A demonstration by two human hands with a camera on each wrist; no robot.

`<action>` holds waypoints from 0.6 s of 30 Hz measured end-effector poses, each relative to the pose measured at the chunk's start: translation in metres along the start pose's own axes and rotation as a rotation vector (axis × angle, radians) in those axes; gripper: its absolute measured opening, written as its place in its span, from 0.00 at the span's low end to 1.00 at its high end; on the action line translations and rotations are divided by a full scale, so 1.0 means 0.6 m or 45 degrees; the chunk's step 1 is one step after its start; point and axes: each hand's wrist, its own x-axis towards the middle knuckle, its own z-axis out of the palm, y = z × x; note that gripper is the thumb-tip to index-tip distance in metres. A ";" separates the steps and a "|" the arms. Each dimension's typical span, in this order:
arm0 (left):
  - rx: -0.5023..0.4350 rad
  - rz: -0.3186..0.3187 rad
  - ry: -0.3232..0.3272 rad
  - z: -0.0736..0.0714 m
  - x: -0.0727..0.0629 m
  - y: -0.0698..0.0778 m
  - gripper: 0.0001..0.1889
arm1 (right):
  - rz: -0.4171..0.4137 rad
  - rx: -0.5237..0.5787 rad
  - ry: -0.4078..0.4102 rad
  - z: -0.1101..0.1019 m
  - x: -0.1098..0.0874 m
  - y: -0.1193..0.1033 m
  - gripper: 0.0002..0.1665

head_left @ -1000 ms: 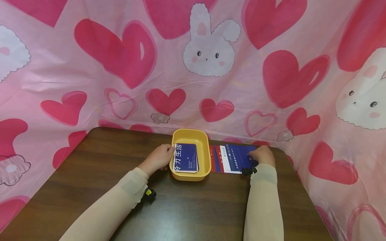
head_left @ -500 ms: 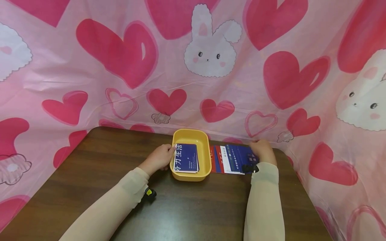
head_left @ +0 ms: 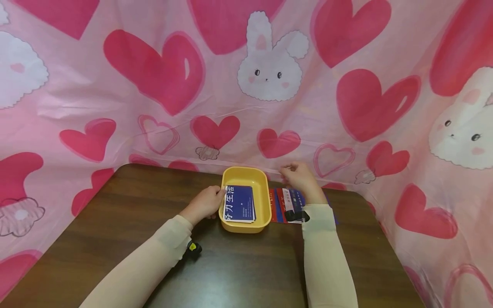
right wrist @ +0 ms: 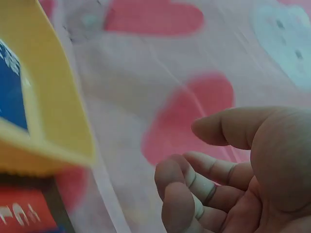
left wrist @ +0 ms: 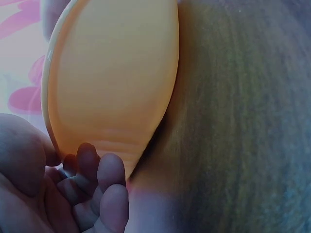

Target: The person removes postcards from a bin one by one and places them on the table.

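My left hand (head_left: 206,202) grips the left rim of a yellow plastic basin (head_left: 240,226), thumb over the edge and fingers against the outer wall. In the left wrist view, curled fingertips (left wrist: 114,170) lie by the wall. A stack of blue cards (head_left: 239,204) with white Chinese characters rests inside. To the right, overlapping red, blue and white cards (head_left: 280,206) lie fanned out on the table. Above these cards is my right hand (head_left: 302,179), holding nothing. The right wrist view shows its thumb and loosely bent fingers (right wrist: 176,208) apart; my hand and sleeve hide part of the fan.
The dark wooden table (head_left: 246,269) ends just behind the basin. A pink curtain (head_left: 227,102) printed with hearts and rabbits hangs along its back and sides. Black wrist cameras sit below both hands.
My right hand has lifted off the right end of the fanned cards and moved left and up, toward the basin. The left hand keeps its hold on the basin.
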 end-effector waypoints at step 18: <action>-0.002 0.000 -0.008 0.000 -0.004 0.002 0.22 | -0.027 -0.588 -0.379 0.169 0.029 -0.089 0.20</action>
